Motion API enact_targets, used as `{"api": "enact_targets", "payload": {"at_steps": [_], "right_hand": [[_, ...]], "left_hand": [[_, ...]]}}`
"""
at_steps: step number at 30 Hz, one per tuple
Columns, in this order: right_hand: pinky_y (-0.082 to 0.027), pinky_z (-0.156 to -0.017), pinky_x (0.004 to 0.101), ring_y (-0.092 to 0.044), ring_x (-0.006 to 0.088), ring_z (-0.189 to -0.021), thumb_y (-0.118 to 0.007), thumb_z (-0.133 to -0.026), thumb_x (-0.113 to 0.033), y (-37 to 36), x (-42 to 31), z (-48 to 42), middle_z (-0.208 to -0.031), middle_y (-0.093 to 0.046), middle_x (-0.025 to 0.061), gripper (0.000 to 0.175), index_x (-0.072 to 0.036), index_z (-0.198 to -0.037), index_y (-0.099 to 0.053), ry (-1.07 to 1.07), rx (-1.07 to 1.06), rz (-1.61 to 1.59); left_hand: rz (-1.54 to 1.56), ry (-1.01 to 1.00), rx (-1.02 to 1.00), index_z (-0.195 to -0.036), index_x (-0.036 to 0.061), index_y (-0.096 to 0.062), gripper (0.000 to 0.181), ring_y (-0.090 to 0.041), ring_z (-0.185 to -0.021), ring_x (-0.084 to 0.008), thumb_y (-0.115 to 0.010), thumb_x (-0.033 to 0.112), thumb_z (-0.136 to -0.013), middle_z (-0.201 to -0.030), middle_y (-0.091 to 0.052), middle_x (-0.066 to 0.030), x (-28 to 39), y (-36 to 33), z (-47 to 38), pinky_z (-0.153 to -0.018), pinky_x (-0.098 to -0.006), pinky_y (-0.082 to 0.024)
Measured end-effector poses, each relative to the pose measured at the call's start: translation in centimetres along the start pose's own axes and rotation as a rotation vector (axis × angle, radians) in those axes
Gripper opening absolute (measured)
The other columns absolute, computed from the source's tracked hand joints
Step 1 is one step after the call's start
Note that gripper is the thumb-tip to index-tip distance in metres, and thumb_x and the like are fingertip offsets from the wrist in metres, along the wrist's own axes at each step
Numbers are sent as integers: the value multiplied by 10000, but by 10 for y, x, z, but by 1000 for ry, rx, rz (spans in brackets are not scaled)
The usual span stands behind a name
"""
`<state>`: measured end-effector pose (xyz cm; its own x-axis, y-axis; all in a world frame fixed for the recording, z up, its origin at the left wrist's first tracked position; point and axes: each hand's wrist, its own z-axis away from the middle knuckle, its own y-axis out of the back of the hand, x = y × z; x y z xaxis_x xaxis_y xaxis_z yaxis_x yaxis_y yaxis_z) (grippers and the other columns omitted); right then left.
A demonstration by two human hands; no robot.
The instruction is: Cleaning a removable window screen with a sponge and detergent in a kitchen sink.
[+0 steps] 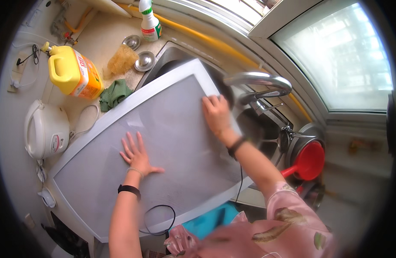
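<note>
A white-framed window screen with grey mesh point(181, 135) lies slanted across the counter and partly over the sink. My left hand point(138, 158) rests on the mesh, palm down and fingers spread, holding nothing. At the short side of the frame near the faucet, my right hand point(217, 114) has its fingers curled on the white bar. Its palm side is hidden. The screen's far corner juts over the stainless steel sink point(152, 69), covering much of the basin.
A chrome faucet point(265, 84) arches close to the screen's right side. Left of the screen are a yellow detergent jug point(67, 72), a green cloth point(115, 95), a loofah sponge point(122, 59) and a white rice cooker point(48, 129). A spray bottle point(150, 25) stands behind; a red ladle point(309, 161) hangs right.
</note>
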<state>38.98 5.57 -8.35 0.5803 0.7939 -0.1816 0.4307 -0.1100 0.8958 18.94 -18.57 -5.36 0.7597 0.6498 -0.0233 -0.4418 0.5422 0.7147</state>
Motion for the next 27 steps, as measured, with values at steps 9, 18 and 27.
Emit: {"api": "enact_targets", "payload": {"at_steps": [9, 18, 27], "right_hand": [[-492, -731, 398, -562, 311, -834, -688, -825, -35, 70, -56, 157, -956, -587, 141, 278, 11, -1097, -655, -170, -201, -248], [-472, -774, 400, -557, 308, -849, -605, -830, -2, 40, -62, 115, -1046, -599, 161, 282, 8, -1111, -627, -113, -185, -307], [-456, -725, 417, -574, 312, -808, -638, -764, 55, 76, -34, 152, -1027, -616, 141, 344, 0, -1104, -641, -189, -140, -158]], "left_hand": [[14, 8, 10, -1541, 125, 245, 1771, 246, -1456, -483, -929, 651, -323, -1588, 287, -241, -6, -3, 4, -1120, -714, -61], [6, 9, -8, -1552, 141, 222, 1733, 232, -1466, -471, -934, 632, -357, -1601, 255, -235, 1, 3, 2, -1127, -709, -56], [-24, 6, 16, -1548, 147, 237, 1728, 223, -1465, -481, -933, 628, -370, -1593, 275, -238, 2, 0, 2, -1123, -711, -95]]}}
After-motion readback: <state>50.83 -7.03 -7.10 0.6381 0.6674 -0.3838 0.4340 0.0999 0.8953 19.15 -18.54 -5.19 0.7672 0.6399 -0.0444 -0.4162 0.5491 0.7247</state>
